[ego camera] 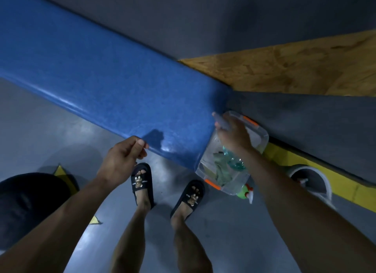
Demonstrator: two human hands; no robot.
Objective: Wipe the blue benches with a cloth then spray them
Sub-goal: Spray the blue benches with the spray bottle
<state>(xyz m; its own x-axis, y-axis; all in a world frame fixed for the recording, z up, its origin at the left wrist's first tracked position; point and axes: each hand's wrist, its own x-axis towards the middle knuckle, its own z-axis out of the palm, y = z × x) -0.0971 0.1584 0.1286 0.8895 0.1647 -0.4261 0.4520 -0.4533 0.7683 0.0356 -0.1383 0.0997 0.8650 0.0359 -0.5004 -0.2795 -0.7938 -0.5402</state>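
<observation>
While the person stands at the near right corner of the blue bench surface (105, 73), left hand (122, 156) rests at its near edge, fingers loosely curled, gripping nothing. Right hand (234, 134) hangs over a clear plastic bin (262, 134) on the floor just past the surface's right end, holding what looks like a spray bottle (234, 162) by the top; exact grip unclear. Greenish cloth (220, 171) lies inside the bin, second green-capped sprayer (245, 192) beside it. Surface looks glossy near the corner. Risks, judged: bottle slipping from a loose top hold, tipping the light bin, or spraying before the wipe is complete
</observation>
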